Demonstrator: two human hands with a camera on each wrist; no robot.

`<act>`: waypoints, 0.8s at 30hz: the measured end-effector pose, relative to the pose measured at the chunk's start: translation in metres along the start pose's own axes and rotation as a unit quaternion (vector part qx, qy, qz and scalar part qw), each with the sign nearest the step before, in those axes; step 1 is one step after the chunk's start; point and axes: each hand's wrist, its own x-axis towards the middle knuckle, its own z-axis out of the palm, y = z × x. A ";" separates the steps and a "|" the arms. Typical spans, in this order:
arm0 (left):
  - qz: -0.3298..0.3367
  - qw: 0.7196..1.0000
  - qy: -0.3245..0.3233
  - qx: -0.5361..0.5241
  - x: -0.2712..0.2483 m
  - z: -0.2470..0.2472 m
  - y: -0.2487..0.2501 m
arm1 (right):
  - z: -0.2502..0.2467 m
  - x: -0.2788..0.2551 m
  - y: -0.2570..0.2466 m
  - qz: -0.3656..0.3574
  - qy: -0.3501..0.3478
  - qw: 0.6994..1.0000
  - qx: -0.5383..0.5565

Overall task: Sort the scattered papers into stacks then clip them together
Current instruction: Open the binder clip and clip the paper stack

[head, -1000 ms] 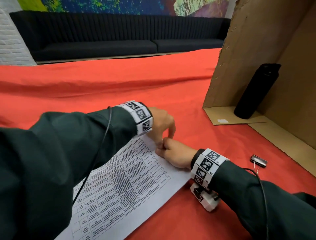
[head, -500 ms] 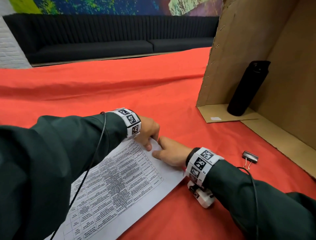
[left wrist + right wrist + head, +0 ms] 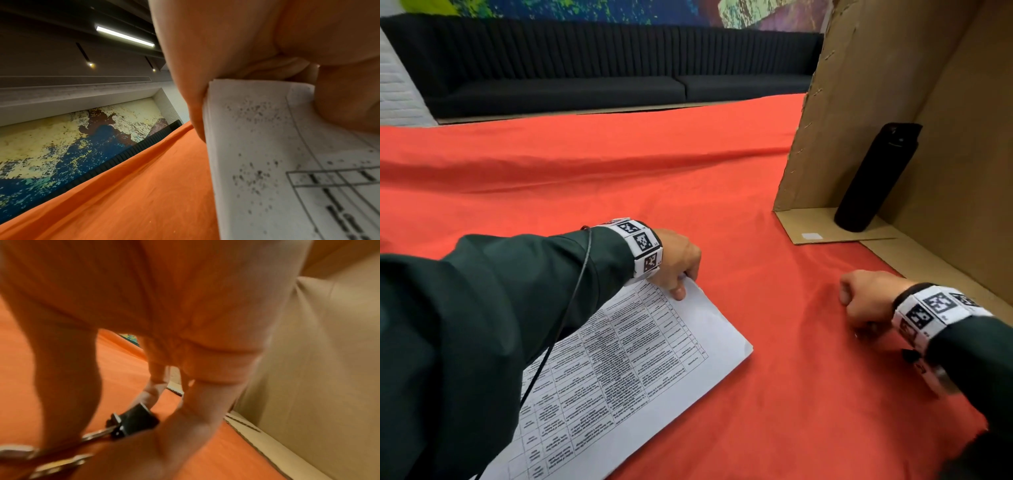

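Observation:
A stack of white papers (image 3: 654,370) printed with tables lies slanted on the red cloth (image 3: 619,178). My left hand (image 3: 683,284) pinches the stack's far corner, thumb on top. The left wrist view shows that corner of the papers (image 3: 267,146) held between thumb and fingers of the left hand (image 3: 252,71). My right hand (image 3: 859,308) is curled, knuckles up, on the cloth well to the right of the papers. In the right wrist view a black binder clip (image 3: 135,420) with silver handles sits between the fingers of the right hand (image 3: 144,402). The head view hides the clip under that hand.
An open cardboard box (image 3: 893,102) stands on its side at the right, with a black bottle (image 3: 873,178) upright inside. Its bottom flap (image 3: 945,274) runs just behind my right hand. A black sofa (image 3: 585,75) lines the far wall.
My right hand left the paper corner and moved right to the binder clip, closing over it. My left hand stayed on the corner and now pinches it.

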 end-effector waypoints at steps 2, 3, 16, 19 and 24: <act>-0.001 1.000 0.006 -0.003 -0.004 -0.002 -0.001 | 0.000 0.000 -0.014 -0.033 0.045 0.998 -0.006; -0.001 1.000 0.010 -0.003 -0.006 -0.003 -0.001 | 0.000 0.001 -0.023 -0.050 0.054 0.997 -0.009; 0.007 0.993 0.111 0.023 -0.027 -0.005 -0.018 | 0.002 -0.014 -0.128 -0.296 0.149 0.895 0.298; -0.002 0.993 0.114 -0.018 -0.023 -0.001 -0.025 | 0.001 -0.023 -0.142 -0.306 0.173 0.899 0.261; -0.013 0.994 0.107 -0.006 -0.023 -0.004 -0.023 | 0.004 -0.032 -0.163 -0.320 0.204 0.892 0.245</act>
